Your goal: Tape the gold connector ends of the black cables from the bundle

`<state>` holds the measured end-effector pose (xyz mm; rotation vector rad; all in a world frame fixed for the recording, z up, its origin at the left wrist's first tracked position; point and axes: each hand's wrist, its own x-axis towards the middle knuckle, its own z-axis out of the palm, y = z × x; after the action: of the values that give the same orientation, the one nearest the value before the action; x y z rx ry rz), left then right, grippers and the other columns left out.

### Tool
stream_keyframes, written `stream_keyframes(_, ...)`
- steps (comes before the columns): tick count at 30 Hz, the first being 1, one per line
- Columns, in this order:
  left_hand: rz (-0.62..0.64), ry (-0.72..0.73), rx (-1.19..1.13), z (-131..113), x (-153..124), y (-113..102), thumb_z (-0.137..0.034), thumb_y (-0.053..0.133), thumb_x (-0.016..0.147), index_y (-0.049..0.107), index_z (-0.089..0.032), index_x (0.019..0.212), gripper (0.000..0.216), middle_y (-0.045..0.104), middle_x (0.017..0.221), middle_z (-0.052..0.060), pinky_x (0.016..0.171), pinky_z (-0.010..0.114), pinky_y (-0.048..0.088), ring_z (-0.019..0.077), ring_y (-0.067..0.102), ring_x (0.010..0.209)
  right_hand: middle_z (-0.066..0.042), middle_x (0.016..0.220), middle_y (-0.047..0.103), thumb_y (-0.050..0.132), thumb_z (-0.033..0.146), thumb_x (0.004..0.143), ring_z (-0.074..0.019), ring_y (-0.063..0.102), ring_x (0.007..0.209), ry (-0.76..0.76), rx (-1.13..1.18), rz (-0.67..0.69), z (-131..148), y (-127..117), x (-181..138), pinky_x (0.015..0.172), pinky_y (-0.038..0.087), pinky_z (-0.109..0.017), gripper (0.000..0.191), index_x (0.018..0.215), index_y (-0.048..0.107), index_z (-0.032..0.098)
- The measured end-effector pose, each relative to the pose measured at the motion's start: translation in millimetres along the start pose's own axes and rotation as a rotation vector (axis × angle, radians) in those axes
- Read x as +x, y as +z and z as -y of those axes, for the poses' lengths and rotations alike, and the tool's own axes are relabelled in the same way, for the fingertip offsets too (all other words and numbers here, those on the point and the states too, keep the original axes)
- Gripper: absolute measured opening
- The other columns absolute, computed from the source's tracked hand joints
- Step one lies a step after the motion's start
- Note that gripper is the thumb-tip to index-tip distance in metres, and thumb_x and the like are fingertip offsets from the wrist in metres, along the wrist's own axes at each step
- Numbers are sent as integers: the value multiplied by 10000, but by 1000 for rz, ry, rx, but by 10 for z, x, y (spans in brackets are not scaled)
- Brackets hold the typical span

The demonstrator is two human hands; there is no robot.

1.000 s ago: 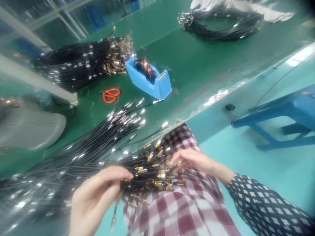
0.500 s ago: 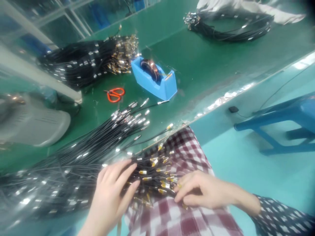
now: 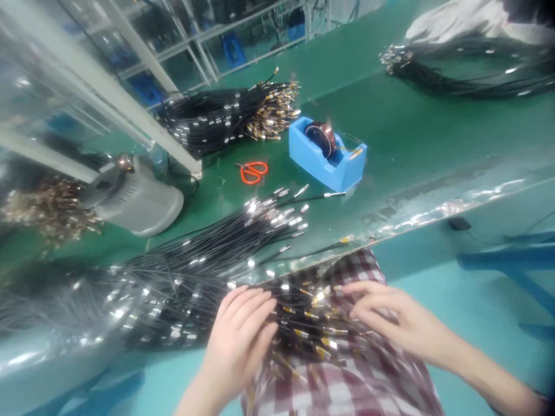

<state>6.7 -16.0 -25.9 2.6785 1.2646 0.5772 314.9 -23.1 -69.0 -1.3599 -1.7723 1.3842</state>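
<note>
We see two bare hands at the near edge of the green table [image 3: 416, 144]. The gold-tipped cables [image 3: 323, 341] lie across the checked cloth [image 3: 329, 390] on the lap, just off that edge, tips pointing right. Left hand [image 3: 238, 335] rests over these cables, fingers side by side and curved, thumb a little apart; we can't tell whether it grips any. Right hand [image 3: 390, 312] is at the tips, index finger and thumb reaching toward them with a narrow gap between; we can't tell if it pinches one.

On the table along the near edge, left of the lap, we have silver-tipped cables [image 3: 229, 231], their ends fanned rightward. Behind those ends: orange-handled scissors [image 3: 252, 172], then, right of them, a blue tape dispenser [image 3: 321, 164] with a brown roll [image 3: 321, 140] in it. Toward the far edge, behind the scissors, another black cable bundle [image 3: 208, 118] with gold ends. Further right, also toward the far edge, a cable coil [image 3: 442, 78] in front of white cloth [image 3: 459, 23]. Toward the left edge, a grey device [image 3: 143, 199], blurred. Blue stool [image 3: 503, 263] stands off the table, right.
</note>
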Motion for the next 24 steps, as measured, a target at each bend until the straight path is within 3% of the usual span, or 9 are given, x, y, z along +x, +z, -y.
stream_keyframes(4, -114, -51, -17, 71, 91, 0, -111, 574, 895, 615, -216, 1093, 228, 754, 975, 70, 850, 394, 528, 226, 697, 894, -78, 954, 707, 591, 343, 908, -227, 649, 860, -71, -42, -393, 108, -139, 189, 734, 519, -347, 210, 760, 675, 221)
stream_keyframes(6, -147, -86, 3, 122, 150, 11, -111, 576, 898, 630, -217, 1046, 190, 742, 995, 79, 834, 396, 535, 234, 687, 910, -66, 904, 683, 608, 295, 900, -197, 618, 763, -136, -111, -517, 186, -184, 284, 646, 499, -316, 121, 817, 655, 219)
stream_keyframes(8, -171, -130, 27, 180, 194, 20, -117, 576, 901, 640, -206, 1014, 158, 729, 1007, 91, 840, 416, 532, 244, 671, 927, -64, 927, 658, 606, 245, 901, -191, 602, 782, -222, -200, -596, 249, -210, 377, 685, 499, -321, 53, 890, 650, 216)
stream_keyframes(10, -190, -175, 50, 240, 215, 21, -127, 574, 902, 647, -197, 992, 136, 719, 994, 95, 835, 431, 525, 252, 658, 924, -75, 986, 652, 606, 220, 901, -212, 604, 904, -302, -303, -629, 280, -215, 466, 821, 493, -362, 81, 967, 654, 210)
stream_keyframes(13, -182, -230, 92, 315, 214, 11, -160, 571, 908, 644, -205, 1003, 127, 706, 1015, 94, 841, 449, 505, 267, 644, 949, -86, 1066, 673, 619, 226, 899, -252, 592, 1033, -346, -470, -556, 271, -188, 577, 931, 441, -433, 177, 1072, 653, 207)
stream_keyframes(19, -152, -291, 105, 360, 207, 1, -179, 556, 922, 627, -203, 1048, 147, 672, 1064, 101, 873, 456, 488, 274, 619, 993, -63, 993, 715, 539, 212, 952, -225, 651, 895, -364, -586, -338, 251, -143, 574, 796, 436, -399, 171, 1048, 680, 208)
stream_keyframes(24, -131, -321, 109, 346, 220, -14, -145, 541, 926, 639, -144, 1063, 168, 645, 1003, 118, 811, 437, 508, 270, 596, 937, -25, 933, 709, 517, 264, 973, -186, 648, 843, -226, -390, 74, 214, -90, 342, 771, 460, -344, 194, 981, 711, 271)
